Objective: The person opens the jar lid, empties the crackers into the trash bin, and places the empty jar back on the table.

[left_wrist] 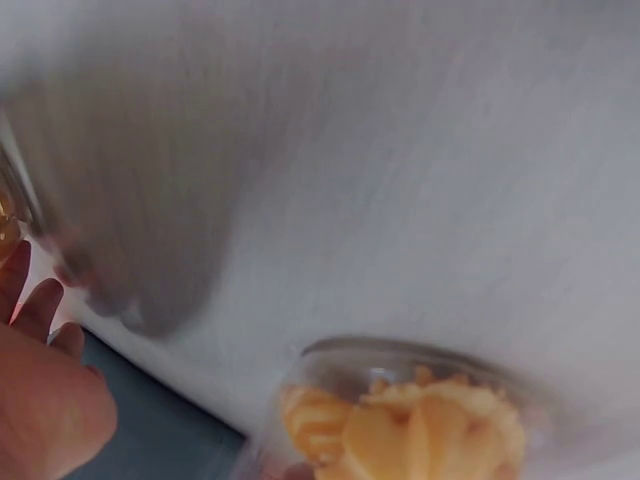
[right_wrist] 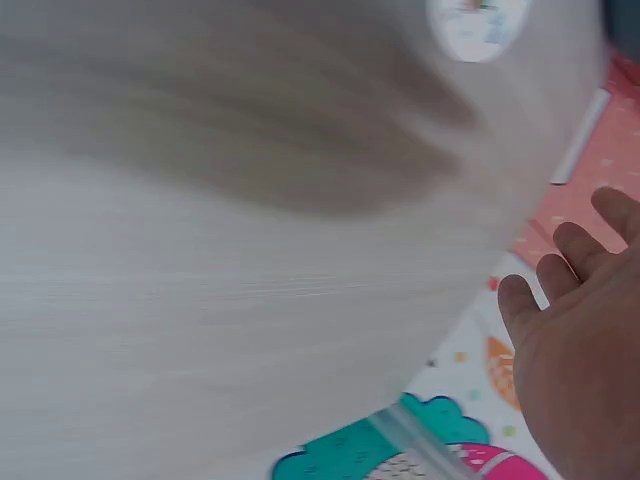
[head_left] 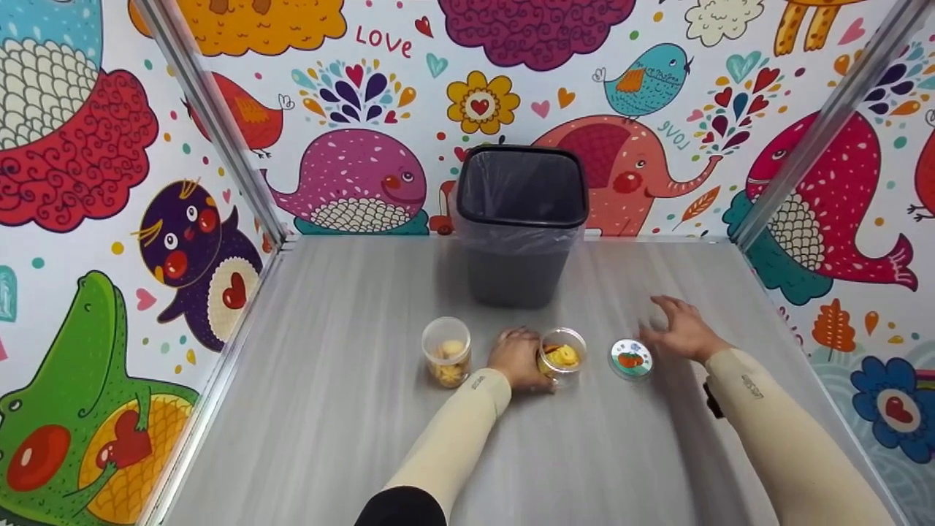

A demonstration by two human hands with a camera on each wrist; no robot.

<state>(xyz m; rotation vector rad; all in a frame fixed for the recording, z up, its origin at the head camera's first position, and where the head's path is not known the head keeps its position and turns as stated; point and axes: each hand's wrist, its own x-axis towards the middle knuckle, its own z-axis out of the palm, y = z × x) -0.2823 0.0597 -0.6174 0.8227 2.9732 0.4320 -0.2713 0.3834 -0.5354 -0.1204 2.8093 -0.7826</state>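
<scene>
In the head view my left hand holds a clear plastic jar of yellow snack pieces, its thumb along the jar's near side. A second clear jar stands to the left of that hand, with pale yellow twisted snacks inside; these snacks show closer in the left wrist view. To the right of the held jar lies a round lid printed with an orange picture. My right hand hovers just right of the lid, fingers spread and holding nothing. Its extended fingers appear in the right wrist view.
Behind the jars stands a dark bin with a clear liner over its rim. The grey tabletop is bounded at the back and both sides by cartoon-printed walls with metal corner posts.
</scene>
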